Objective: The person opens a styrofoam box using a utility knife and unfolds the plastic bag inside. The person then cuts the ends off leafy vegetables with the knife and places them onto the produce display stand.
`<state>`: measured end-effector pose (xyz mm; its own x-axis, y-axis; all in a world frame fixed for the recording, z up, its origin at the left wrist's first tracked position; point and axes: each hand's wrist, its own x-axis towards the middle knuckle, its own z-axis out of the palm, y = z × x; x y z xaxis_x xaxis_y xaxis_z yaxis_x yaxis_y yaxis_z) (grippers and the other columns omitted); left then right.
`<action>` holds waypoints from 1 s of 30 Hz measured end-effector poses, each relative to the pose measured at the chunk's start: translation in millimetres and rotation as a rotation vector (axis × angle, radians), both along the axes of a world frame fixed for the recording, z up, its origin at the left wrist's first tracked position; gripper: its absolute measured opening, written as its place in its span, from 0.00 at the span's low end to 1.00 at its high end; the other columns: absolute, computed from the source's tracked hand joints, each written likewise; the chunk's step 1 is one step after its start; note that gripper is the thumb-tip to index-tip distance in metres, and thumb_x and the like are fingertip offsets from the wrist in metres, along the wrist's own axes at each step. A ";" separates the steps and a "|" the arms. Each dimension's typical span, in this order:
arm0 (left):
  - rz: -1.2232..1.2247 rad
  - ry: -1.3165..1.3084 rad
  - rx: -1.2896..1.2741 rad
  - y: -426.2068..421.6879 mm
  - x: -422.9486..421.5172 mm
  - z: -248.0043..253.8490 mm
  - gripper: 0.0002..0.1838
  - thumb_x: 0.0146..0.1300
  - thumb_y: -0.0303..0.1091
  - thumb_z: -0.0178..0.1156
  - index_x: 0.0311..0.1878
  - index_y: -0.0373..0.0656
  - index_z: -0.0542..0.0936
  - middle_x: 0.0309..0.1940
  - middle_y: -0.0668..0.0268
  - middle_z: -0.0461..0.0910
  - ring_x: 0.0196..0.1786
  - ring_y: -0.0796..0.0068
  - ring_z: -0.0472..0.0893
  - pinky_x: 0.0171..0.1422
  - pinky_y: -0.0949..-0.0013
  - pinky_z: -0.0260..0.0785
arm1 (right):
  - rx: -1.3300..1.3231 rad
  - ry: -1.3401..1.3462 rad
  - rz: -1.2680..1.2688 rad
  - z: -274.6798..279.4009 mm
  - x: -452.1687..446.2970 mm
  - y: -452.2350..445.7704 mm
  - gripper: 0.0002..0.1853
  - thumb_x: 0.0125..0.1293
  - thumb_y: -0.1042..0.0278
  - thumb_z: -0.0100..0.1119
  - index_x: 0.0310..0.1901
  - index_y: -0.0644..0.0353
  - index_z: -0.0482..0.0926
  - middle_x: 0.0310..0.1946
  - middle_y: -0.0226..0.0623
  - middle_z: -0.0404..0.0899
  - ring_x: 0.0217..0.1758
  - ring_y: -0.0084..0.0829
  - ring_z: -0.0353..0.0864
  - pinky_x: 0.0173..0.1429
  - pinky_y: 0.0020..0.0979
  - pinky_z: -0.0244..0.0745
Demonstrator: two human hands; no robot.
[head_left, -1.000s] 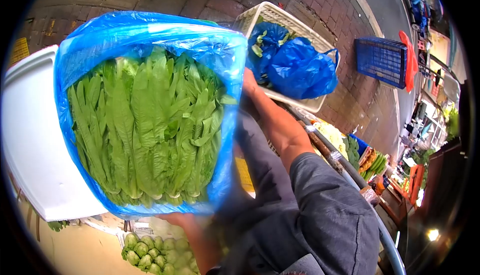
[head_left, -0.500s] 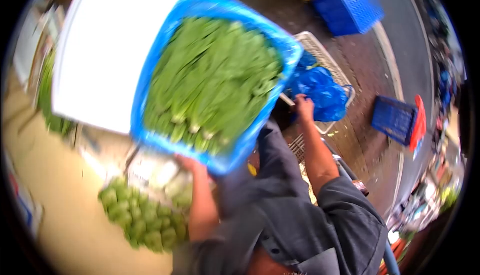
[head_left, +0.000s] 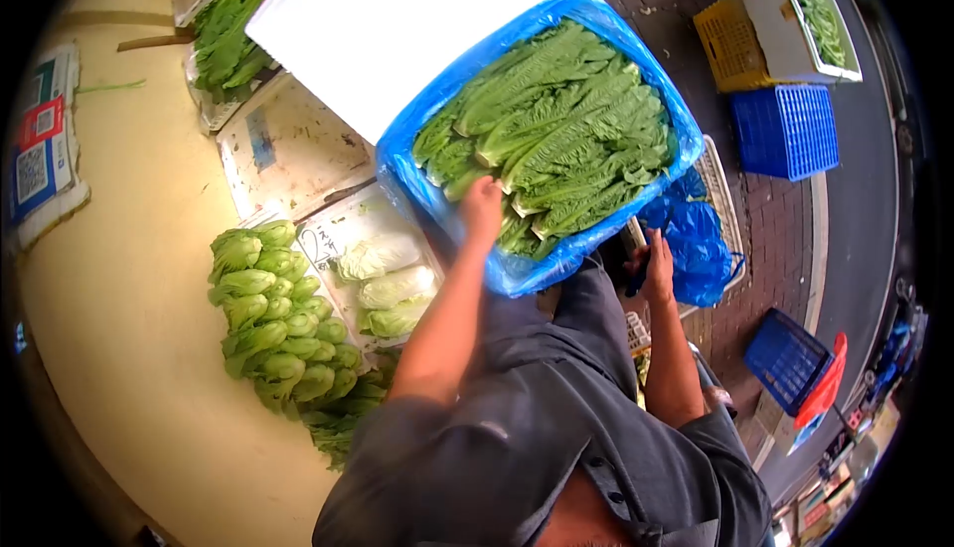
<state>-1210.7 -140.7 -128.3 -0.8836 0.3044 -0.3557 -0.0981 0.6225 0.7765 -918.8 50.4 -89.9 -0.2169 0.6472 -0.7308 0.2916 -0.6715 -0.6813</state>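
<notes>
Heads of romaine lettuce (head_left: 581,135) lie packed in a box lined with blue plastic (head_left: 397,155), in front of my body. My left hand (head_left: 482,211) reaches over the box's near left side, its fingers closed at the stem end of a lettuce head. Low beside the right side of the box is my right hand (head_left: 658,269), with fingers stretched out and the thumb apart. Just beyond it, a crumpled blue plastic bag (head_left: 701,244) sits in a pale basket (head_left: 720,184). Something dark shows under my right hand, too unclear to name.
A white foam lid (head_left: 397,30) adjoins the box's far left side. Bok choy (head_left: 283,313) and pale cabbages (head_left: 393,284) lie on the left, near leafy greens (head_left: 238,35). Blue crates (head_left: 785,130), (head_left: 787,358) and a yellow crate (head_left: 730,40) stand right.
My left hand has moved from the box's near edge onto the lettuce. The right hand remains near the blue bag, fingers now extended. The view has shifted, showing more of the left side.
</notes>
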 end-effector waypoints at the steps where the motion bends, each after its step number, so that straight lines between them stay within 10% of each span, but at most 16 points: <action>1: -0.066 -0.007 -0.092 5.4 -1.5 -1.2 0.24 0.66 0.46 0.61 0.56 0.35 0.80 0.47 0.48 0.84 0.50 0.55 0.84 0.59 0.59 0.73 | -0.017 0.008 0.060 2.2 1.3 -3.2 0.31 0.75 0.40 0.49 0.61 0.62 0.71 0.25 0.33 0.72 0.20 0.22 0.70 0.30 0.30 0.78; 5: -0.142 0.157 -0.184 19.4 2.0 -19.0 0.20 0.69 0.42 0.53 0.54 0.39 0.82 0.48 0.46 0.82 0.51 0.45 0.80 0.58 0.50 0.71 | -0.058 0.002 0.139 9.3 7.2 -15.2 0.29 0.74 0.41 0.51 0.60 0.61 0.72 0.26 0.33 0.73 0.20 0.22 0.70 0.31 0.31 0.79; 9: -0.219 0.102 -0.138 14.9 3.9 -8.4 0.27 0.60 0.48 0.65 0.53 0.36 0.79 0.42 0.47 0.81 0.48 0.46 0.80 0.58 0.55 0.70 | -0.072 -0.025 0.187 11.7 9.7 -19.3 0.19 0.69 0.47 0.61 0.41 0.58 0.75 0.25 0.31 0.73 0.19 0.23 0.70 0.30 0.31 0.77; 12: -0.212 0.230 -0.104 17.9 12.9 -8.3 0.28 0.57 0.49 0.69 0.53 0.37 0.78 0.43 0.48 0.82 0.48 0.46 0.80 0.57 0.55 0.71 | -0.061 -0.011 0.201 22.1 2.5 -22.8 0.22 0.69 0.51 0.62 0.53 0.63 0.76 0.26 0.30 0.73 0.22 0.20 0.71 0.30 0.26 0.73; 21: -0.004 0.126 0.117 24.1 14.8 -8.5 0.25 0.54 0.40 0.75 0.49 0.34 0.77 0.34 0.60 0.83 0.34 0.70 0.80 0.41 0.67 0.73 | -0.072 0.036 0.296 6.2 -13.1 -27.1 0.22 0.68 0.53 0.64 0.54 0.63 0.76 0.29 0.29 0.74 0.27 0.21 0.74 0.35 0.26 0.77; 30: -0.002 0.262 0.360 49.3 5.9 122.7 0.16 0.55 0.26 0.75 0.44 0.38 0.79 0.26 0.78 0.69 0.28 0.87 0.65 0.30 0.78 0.58 | -0.014 0.053 0.292 19.5 -10.8 -25.5 0.24 0.71 0.53 0.60 0.59 0.64 0.73 0.27 0.30 0.74 0.23 0.19 0.71 0.34 0.28 0.78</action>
<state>-1204.8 -91.4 -5.6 -0.9292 0.3694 0.0090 0.1315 0.3079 0.9423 -929.6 24.9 -70.5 -0.4306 0.5419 -0.7218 0.4382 -0.5735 -0.6921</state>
